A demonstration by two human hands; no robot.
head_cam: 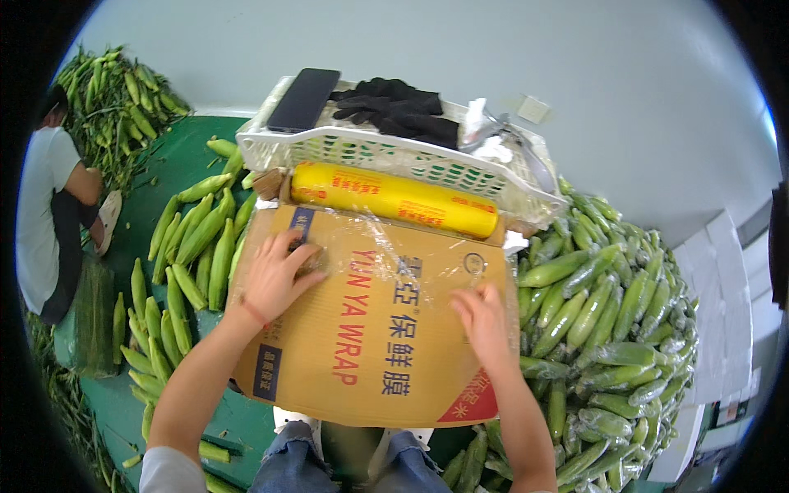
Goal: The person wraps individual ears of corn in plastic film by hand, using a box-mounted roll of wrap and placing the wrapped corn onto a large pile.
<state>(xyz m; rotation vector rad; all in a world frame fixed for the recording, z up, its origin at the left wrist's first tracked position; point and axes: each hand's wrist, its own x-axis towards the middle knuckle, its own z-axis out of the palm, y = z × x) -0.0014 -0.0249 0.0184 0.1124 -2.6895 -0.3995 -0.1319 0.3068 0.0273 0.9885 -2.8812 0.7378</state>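
A flat cardboard panel (370, 345) with printed lettering lies before me as a work surface. Along its far edge rests a yellow roll of plastic wrap (394, 200). Clear film (385, 246) reaches from the roll over the cardboard, wrinkled and shiny. On the left part of the panel is my left hand (274, 277), thumb and fingers apart, with nothing plainly in it. My right hand (484, 314) is over the right part, fingers bent near the film. Whether it pinches the film's edge cannot be made out.
Behind the roll, a white plastic basket (394, 151) carries a smartphone (305, 100) and black gloves (400, 111). Unwrapped corn ears (197, 234) lie left on the green floor (185, 138); film-wrapped corn (604, 320) is heaped right. A person (58, 185) sits far left beside more corn (117, 105).
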